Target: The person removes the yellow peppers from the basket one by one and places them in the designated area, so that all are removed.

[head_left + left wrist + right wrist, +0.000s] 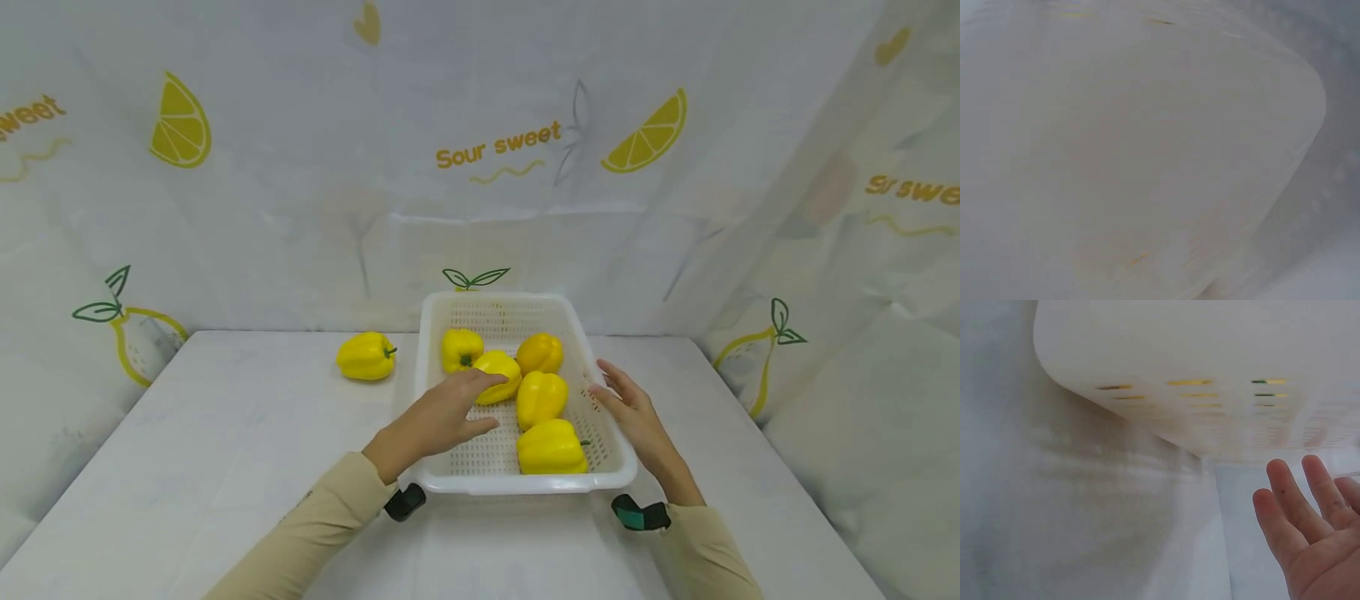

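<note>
A white plastic basket (525,483) with slotted walls holds several yellow bell peppers. My left hand (442,417) reaches over its left side, thumb apart from the fingers. The fingertips overlap one bell pepper (501,392) near the middle; whether they touch it I cannot tell. Beside the right rim is my right hand (637,417), its fingers extended and holding nothing. The right wrist view shows that hand (1316,531) with spread fingers below the basket's outer wall (1210,344). In the left wrist view, the basket wall (1166,137) fills most of the frame.
One more yellow bell pepper (365,357) lies on the white table (225,442), left of the basket. Behind the table hangs a white cloth (300,167) printed with lemons and lettering. It also rises on both sides.
</note>
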A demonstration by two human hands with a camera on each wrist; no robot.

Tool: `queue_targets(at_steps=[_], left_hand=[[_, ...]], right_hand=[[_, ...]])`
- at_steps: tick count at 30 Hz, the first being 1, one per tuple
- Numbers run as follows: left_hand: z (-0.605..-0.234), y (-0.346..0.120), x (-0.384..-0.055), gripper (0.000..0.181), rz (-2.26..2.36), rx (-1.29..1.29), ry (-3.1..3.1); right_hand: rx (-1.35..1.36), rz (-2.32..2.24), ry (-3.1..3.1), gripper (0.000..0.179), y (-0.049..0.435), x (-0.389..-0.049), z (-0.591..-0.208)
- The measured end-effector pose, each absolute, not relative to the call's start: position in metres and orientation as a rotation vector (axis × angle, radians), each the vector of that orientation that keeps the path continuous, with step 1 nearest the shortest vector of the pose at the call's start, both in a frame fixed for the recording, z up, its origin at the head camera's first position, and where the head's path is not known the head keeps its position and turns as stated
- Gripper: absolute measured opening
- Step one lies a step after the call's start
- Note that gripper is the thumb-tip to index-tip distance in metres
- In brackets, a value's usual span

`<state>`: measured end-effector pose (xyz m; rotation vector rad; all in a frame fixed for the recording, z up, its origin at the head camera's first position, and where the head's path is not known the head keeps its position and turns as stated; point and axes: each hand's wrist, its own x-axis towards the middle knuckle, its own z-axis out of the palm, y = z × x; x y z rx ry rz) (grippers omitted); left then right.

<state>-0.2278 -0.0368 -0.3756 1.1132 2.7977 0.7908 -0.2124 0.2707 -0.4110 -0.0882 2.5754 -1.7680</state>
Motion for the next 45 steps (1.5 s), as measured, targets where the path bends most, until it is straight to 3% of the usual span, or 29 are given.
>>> queue_targets(at_steps=[45], left_hand=[[-0.388,0.004,-0.222,0.064,0.658,1.146,2.687]], right_hand=[[-0.232,-1.885,2.423,0.066,0.277,-0.206,-0.412]])
